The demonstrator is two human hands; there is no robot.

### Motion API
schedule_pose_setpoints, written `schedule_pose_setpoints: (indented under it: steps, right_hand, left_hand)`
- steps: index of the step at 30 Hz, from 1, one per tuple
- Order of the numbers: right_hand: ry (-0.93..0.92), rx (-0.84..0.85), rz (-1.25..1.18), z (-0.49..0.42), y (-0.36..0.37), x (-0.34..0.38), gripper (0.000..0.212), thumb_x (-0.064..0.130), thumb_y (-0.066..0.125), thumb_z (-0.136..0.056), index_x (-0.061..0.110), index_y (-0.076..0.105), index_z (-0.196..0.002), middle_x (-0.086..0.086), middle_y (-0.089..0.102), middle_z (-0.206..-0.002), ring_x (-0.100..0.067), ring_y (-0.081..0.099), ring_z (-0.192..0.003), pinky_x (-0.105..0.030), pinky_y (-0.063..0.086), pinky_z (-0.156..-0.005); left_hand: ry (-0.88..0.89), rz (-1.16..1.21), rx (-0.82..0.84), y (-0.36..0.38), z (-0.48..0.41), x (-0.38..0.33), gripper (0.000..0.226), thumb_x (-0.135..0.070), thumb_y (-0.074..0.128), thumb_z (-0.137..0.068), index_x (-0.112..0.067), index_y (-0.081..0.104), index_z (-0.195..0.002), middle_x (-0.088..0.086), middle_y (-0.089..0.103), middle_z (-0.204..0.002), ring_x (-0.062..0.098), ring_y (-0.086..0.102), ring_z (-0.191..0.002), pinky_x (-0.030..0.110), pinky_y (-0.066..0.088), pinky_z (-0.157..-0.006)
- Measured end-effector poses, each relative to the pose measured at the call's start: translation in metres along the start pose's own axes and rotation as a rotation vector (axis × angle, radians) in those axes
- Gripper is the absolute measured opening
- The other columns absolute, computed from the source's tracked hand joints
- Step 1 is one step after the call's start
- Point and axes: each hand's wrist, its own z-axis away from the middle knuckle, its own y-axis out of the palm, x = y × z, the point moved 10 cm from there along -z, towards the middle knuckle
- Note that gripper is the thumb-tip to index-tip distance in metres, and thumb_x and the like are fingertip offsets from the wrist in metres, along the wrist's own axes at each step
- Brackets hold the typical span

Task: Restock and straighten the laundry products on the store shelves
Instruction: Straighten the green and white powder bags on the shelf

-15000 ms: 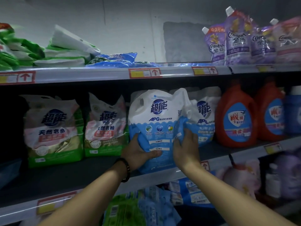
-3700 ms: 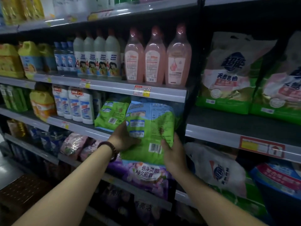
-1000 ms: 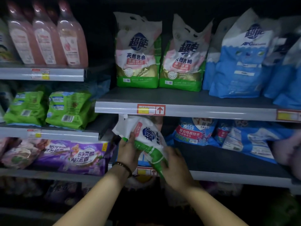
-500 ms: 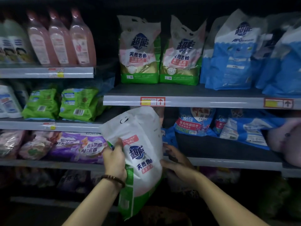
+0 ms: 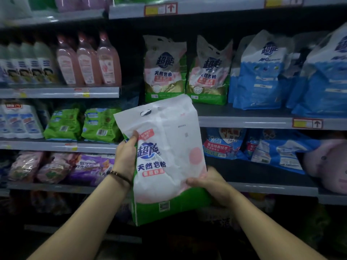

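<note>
Head view: detergent bag (image 5: pixel 174 139) lifted higher; left hand (image 5: pixel 125 160) grips edge, right hand (image 5: pixel 209 186) clasps bottom.

White-green detergent bag (image 5: pixel 165 162) gripped by left hand (image 5: pixel 124 156), right hand (image 5: pixel 210 184), before shelves (image 5: pixel 244 121)

Red-arrow price label (image 5: pixel 160 8) at top centre; second label (image 5: pixel 307 123) lower right. Left bay: three pink bottles (image 5: pixel 88 60) upright, side by side. Two green packs (image 5: pixel 64 121) one level below. Pale pink bulk (image 5: pixel 326 162) far right, nature unclear.
</note>
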Motion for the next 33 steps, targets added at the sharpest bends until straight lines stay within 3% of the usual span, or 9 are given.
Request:
schedule_pose_setpoints:
  steps: [4,8,10,15,18,21,27,30,33]
  right_hand:
    - [-0.114,-0.143,-0.094,-0.006,-0.012,0.040,0.052,0.018,0.090,-0.074,0.003,0.071,-0.119,-0.016,0.080,-0.110,-0.038,0.078,-0.100,-0.050,0.062,-0.092]
    - [-0.182,-0.256,-0.180,-0.012,-0.022,0.078,0.056,0.020,0.092,-0.070,0.002,0.069,-0.118,-0.016,0.080,-0.107,-0.039,0.079,-0.097,-0.059,0.059,-0.096]
    - [-0.207,-0.304,-0.205,-0.017,-0.027,0.095,0.052,0.018,0.092,-0.071,0.002,0.071,-0.117,-0.017,0.081,-0.105,-0.039,0.079,-0.096,-0.060,0.060,-0.094]
    - [-0.229,-0.409,-0.202,-0.037,-0.040,0.129,0.043,0.013,0.093,-0.073,0.005,0.074,-0.111,-0.014,0.082,-0.100,-0.038,0.079,-0.091,-0.062,0.062,-0.088]
    - [-0.230,-0.472,-0.102,-0.057,-0.047,0.147,0.040,0.025,0.097,-0.071,0.010,0.077,-0.103,-0.008,0.083,-0.093,-0.031,0.080,-0.086,-0.056,0.065,-0.084]
    - [-0.203,-0.508,-0.017,-0.082,-0.056,0.164,0.063,0.046,0.100,-0.061,0.013,0.073,-0.107,-0.006,0.082,-0.096,-0.027,0.080,-0.088,-0.052,0.066,-0.083]
    - [-0.197,-0.301,0.234,-0.138,-0.057,0.190,0.087,0.024,0.100,-0.065,0.027,0.053,-0.138,0.005,0.073,-0.124,-0.015,0.075,-0.106,-0.040,0.062,-0.095]
    - [-0.222,-0.341,0.272,-0.170,-0.064,0.202,0.081,0.023,0.098,-0.069,0.029,0.056,-0.138,0.010,0.071,-0.127,-0.013,0.070,-0.111,-0.039,0.058,-0.101]
    - [-0.286,-0.319,0.163,-0.205,-0.069,0.208,0.072,0.012,0.094,-0.075,0.026,0.058,-0.135,0.003,0.075,-0.124,-0.013,0.076,-0.103,-0.037,0.064,-0.090]
  left_hand:
    - [0.160,-0.068,0.128,0.032,0.002,-0.058,0.029,-0.036,0.060,-0.105,-0.008,0.067,-0.102,0.003,0.076,-0.082,0.013,0.074,-0.061,0.027,0.062,-0.055]
    - [0.213,-0.155,0.400,0.051,0.006,-0.077,0.076,-0.073,0.054,-0.093,-0.012,0.061,-0.137,0.015,0.075,-0.125,0.038,0.074,-0.109,0.059,0.060,-0.092]
    - [0.222,-0.337,0.451,0.039,0.006,-0.066,0.090,-0.083,0.063,-0.080,-0.019,0.056,-0.143,0.009,0.072,-0.132,0.033,0.072,-0.118,0.061,0.057,-0.099]
    - [0.260,-0.494,0.557,0.050,0.003,-0.038,0.085,-0.025,0.097,-0.066,-0.026,0.054,-0.141,-0.001,0.076,-0.126,0.021,0.074,-0.114,0.041,0.062,-0.094]
    - [0.259,-0.412,0.480,0.055,-0.019,-0.047,0.086,-0.029,0.103,-0.059,-0.023,0.061,-0.134,0.002,0.078,-0.121,0.025,0.075,-0.112,0.047,0.061,-0.096]
    - [0.277,-0.335,0.399,0.061,-0.043,-0.060,0.081,-0.028,0.103,-0.057,-0.022,0.066,-0.128,0.004,0.079,-0.117,0.026,0.076,-0.109,0.050,0.059,-0.098]
    - [0.299,-0.304,0.345,0.081,-0.111,-0.093,0.085,-0.030,0.104,-0.053,-0.025,0.065,-0.128,0.003,0.080,-0.116,0.027,0.077,-0.106,0.054,0.059,-0.098]
    - [0.330,-0.394,0.343,0.095,-0.142,-0.103,0.082,-0.030,0.102,-0.060,-0.027,0.063,-0.132,0.000,0.078,-0.120,0.023,0.075,-0.111,0.047,0.058,-0.101]
    - [0.376,-0.514,0.310,0.112,-0.171,-0.114,0.072,-0.023,0.094,-0.074,-0.023,0.059,-0.137,-0.004,0.073,-0.122,0.021,0.070,-0.113,0.040,0.058,-0.099]
